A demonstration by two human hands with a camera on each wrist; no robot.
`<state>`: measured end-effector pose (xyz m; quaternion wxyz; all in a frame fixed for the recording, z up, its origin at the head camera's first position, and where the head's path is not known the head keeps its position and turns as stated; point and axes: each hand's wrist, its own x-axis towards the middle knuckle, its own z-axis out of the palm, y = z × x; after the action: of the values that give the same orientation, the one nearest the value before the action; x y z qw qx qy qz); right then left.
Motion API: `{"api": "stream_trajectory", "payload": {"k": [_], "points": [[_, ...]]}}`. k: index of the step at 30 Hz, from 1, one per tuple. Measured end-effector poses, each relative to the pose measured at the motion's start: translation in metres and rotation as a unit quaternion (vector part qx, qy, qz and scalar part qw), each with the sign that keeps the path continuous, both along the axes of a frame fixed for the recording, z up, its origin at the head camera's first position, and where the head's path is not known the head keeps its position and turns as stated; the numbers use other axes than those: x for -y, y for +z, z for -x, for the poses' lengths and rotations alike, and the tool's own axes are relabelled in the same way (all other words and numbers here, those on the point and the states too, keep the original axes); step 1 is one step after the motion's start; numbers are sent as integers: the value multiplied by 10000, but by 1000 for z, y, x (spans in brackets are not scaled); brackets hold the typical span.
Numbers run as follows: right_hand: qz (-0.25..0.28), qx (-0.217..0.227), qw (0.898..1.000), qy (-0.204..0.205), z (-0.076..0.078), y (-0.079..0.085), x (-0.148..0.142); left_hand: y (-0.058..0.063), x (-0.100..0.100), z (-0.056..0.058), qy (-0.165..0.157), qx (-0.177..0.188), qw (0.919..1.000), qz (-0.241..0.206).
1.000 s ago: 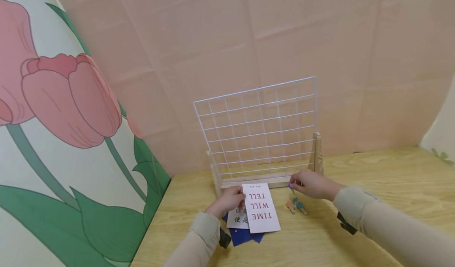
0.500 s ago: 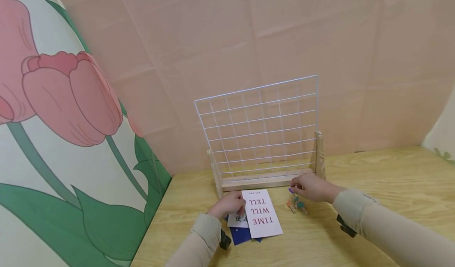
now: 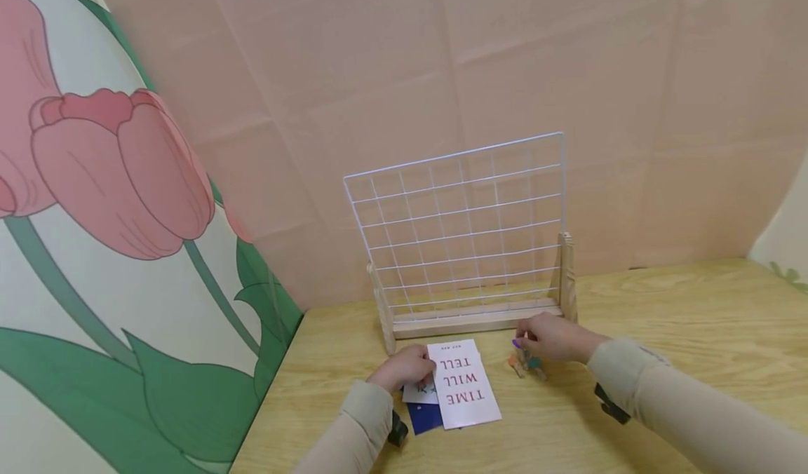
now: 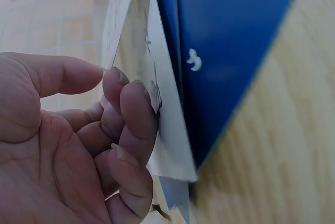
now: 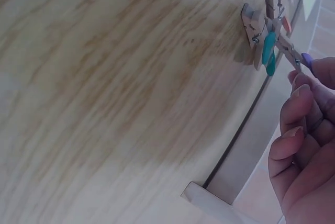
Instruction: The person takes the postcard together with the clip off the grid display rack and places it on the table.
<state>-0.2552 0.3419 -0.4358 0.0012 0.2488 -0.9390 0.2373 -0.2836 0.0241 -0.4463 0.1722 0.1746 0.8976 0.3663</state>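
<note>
My left hand (image 3: 404, 367) pinches the edge of a white card (image 3: 466, 386) with red lettering, held over other cards. Below it lie a white card (image 3: 418, 394) with black characters and a blue card (image 3: 424, 419); the left wrist view shows the blue card (image 4: 235, 30) close beside my curled fingers. My right hand (image 3: 555, 337) pinches a purple-tipped wooden clothespin (image 5: 290, 52) between thumb and index finger. Its other end hangs by the loose clothespins, one with orange (image 3: 515, 366) and one with teal (image 5: 268, 50); whether they touch cannot be told.
A white wire grid (image 3: 461, 228) stands upright in a wooden base (image 3: 473, 322) behind both hands. The wood-grain table (image 3: 663, 320) runs to a pink cloth backdrop (image 3: 568, 74). On the left is a wall (image 3: 107, 306) painted with tulips.
The red-lettered card and my left hand have shifted slightly toward me, covering more of the cards below. My right hand has lowered a little with the purple clothespin, closer to the loose ones.
</note>
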Motion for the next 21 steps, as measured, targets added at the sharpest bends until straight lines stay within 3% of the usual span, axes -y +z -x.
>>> {"api": "stream_trajectory", "payload": {"k": [14,21], "points": [[-17,194,9998,33,0,-11,-3,-5,1,-2,-76,-228,9978,625],[-101,232,9996,-80,1,-19,-4,-6,1,-2,13,-254,9978,617]]}}
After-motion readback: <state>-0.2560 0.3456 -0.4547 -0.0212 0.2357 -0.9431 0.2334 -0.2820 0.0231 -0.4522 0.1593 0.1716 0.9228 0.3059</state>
